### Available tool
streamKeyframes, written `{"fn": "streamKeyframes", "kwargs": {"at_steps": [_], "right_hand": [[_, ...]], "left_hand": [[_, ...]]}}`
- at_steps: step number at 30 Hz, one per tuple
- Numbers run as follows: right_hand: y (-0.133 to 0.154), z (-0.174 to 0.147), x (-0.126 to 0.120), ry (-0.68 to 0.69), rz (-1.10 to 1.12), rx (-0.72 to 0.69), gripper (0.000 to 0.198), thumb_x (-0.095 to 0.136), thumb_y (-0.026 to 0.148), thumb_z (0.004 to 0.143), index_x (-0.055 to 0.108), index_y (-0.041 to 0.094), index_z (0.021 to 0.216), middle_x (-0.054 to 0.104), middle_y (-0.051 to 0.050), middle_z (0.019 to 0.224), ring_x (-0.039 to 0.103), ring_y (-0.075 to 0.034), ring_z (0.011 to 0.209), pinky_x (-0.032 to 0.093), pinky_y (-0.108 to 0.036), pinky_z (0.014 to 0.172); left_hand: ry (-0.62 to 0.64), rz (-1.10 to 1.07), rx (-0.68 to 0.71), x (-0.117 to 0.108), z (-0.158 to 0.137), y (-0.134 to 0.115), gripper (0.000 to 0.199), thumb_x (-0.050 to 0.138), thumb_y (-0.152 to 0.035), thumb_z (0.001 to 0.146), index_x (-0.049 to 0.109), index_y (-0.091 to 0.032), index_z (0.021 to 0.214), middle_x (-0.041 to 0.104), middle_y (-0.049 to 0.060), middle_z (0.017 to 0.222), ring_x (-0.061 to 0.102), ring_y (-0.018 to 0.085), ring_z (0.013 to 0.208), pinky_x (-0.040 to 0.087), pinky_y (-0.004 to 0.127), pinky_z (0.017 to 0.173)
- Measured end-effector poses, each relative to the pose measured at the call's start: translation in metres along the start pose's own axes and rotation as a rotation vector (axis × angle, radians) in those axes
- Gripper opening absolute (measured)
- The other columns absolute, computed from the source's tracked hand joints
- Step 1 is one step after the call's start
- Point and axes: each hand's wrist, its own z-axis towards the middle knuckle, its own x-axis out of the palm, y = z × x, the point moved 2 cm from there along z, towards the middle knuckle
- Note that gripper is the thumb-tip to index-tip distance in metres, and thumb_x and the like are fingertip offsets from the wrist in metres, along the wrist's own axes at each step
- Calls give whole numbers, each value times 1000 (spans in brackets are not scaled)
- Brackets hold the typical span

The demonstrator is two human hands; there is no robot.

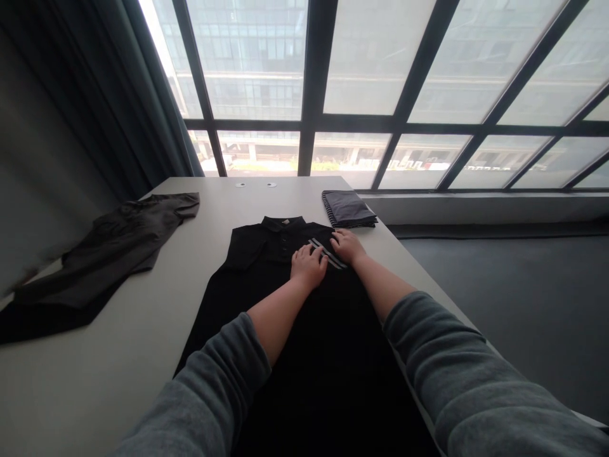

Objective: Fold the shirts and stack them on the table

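Note:
A black polo shirt lies spread on the table, its collar at the far end and its body running toward me. The sleeve on the left is folded in over the chest. On the right side, the striped sleeve also lies across the shirt, with light bands on it. My left hand rests on the shirt beside these bands, fingers spread. At the right shoulder edge, my right hand lies on the fabric with its fingers stretched out. Neither hand visibly grips anything.
A folded dark garment with a striped edge lies at the table's right edge, beyond my right hand. Several dark garments are draped along the left edge. Two small round fittings sit in the white table. Windows and a curtain stand behind.

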Motion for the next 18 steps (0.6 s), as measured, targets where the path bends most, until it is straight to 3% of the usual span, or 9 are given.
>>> {"fn": "streamKeyframes", "kwargs": {"at_steps": [2, 4, 10, 13, 16, 18], "right_hand": [[-1, -3, -3, -65, 10, 15, 50, 41, 33, 106, 69, 7, 138, 67, -20, 140, 56, -29, 135, 33, -38, 121], [-2, -5, -5, -75, 11, 30, 46, 46, 30, 103, 72, 8, 135, 70, -18, 136, 58, -29, 130, 36, -36, 119], [0, -5, -7, -47, 4, 71, 46, 50, 31, 101, 72, 11, 136, 67, -16, 141, 58, -28, 131, 38, -34, 117], [1, -6, -10, -30, 1, 88, 47, 48, 31, 101, 72, 12, 137, 66, -16, 142, 59, -28, 130, 40, -34, 116], [2, -7, -10, -17, 1, 93, 46, 48, 31, 101, 72, 14, 136, 66, -15, 142, 60, -28, 129, 41, -34, 115], [1, -8, -9, -26, -1, 90, 45, 48, 31, 101, 73, 14, 135, 67, -15, 141, 60, -28, 129, 41, -34, 115]], "left_hand": [[34, 9, -59, 1, 3, 5, 55, 46, -50, 106, 59, -23, 151, 46, 15, 166, 38, 35, 155, 26, 58, 128], [89, 29, -34, 3, 5, 7, 56, 49, -51, 104, 59, -23, 151, 43, 15, 169, 36, 36, 157, 23, 59, 129], [137, 76, 2, 5, 5, 5, 60, 47, -53, 103, 55, -25, 155, 37, 13, 172, 31, 37, 159, 19, 59, 130], [204, 84, -12, 3, 5, 1, 64, 41, -52, 105, 46, -23, 162, 26, 14, 177, 22, 37, 163, 13, 60, 131], [330, 88, 8, -2, -8, 1, 72, 41, -55, 104, 33, -23, 169, 16, 14, 179, 12, 37, 165, 10, 62, 131], [409, 91, 85, -10, -30, 7, 77, 45, -59, 103, 28, -24, 170, 14, 13, 179, 10, 37, 165, 11, 63, 131]]}}
